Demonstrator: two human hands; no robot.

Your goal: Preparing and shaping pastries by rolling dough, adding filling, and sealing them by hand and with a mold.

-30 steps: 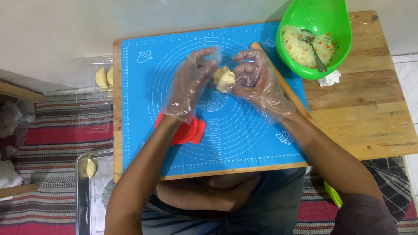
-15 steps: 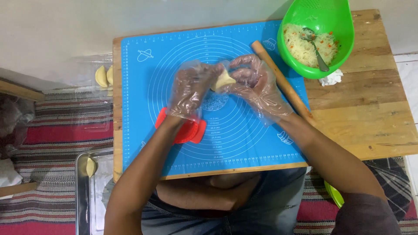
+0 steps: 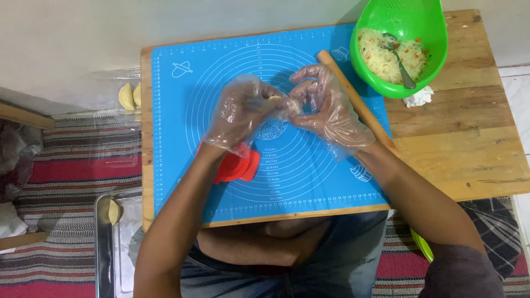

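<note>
Seen from above, a gloved left hand (image 3: 241,113) and gloved right hand (image 3: 327,107) meet over a blue mat (image 3: 182,127), fingers pinched on a small dough piece (image 3: 287,103) at centre. A green bowl (image 3: 428,55) sits at two o'clock, a red press (image 3: 238,167) at seven.

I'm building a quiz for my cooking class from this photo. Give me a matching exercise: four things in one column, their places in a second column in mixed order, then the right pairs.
Things:
1. dough piece
2. green bowl
3. rolling pin
4. red dumpling press

Places:
A. on the blue mat, partly under the left wrist
B. pinched between the gloved left hand and right hand
C. at the far right of the wooden table, holding shredded filling and a spoon
D. lying slantwise along the mat's right edge, behind the right hand

Pairs: 1-B, 2-C, 3-D, 4-A
</note>
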